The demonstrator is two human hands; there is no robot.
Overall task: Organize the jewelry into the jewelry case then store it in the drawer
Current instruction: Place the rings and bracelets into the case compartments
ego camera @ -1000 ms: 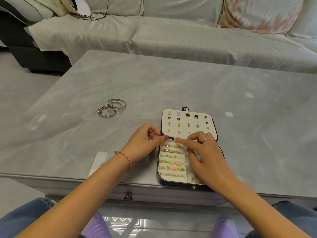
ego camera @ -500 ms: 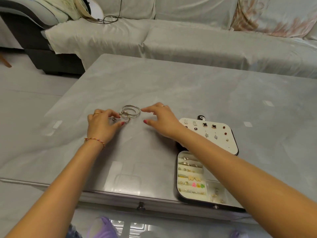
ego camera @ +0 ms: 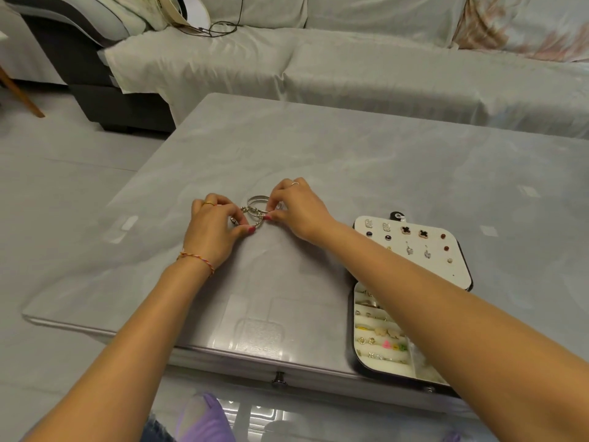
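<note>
Both my hands are on the cluster of silver bangles [ego camera: 255, 208], which lies on the grey desk [ego camera: 350, 161] toward its left side, well back from the near edge. My left hand [ego camera: 215, 229] has its fingers [ego camera: 251, 229] curled in, pinching the near side of the cluster between thumb and fingertips. My right hand [ego camera: 299, 210] likewise has its fingers [ego camera: 271, 217] curled, pinching the right side of the cluster. The far bangle's rim shows between the two hands; how many bangles there are I cannot tell.

The jewelry case [ego camera: 411, 295] lies open at the near right part of the desk, its tray reaching the near edge, well apart from the bangles. Its lid panel, lying flat on the far side, carries rows of stud earrings: two dark clover shapes, pale sparkling pairs, dark round studs and small drop pieces. The near tray holds padded rolls with rings and small earrings slotted in, among them pink, yellow and green pieces; a side compartment at its right holds something I cannot make out. My right forearm crosses over part of the tray.

A drawer knob [ego camera: 279, 377] shows below the desk's near edge. A covered sofa [ego camera: 366, 71] stands beyond the far edge.
</note>
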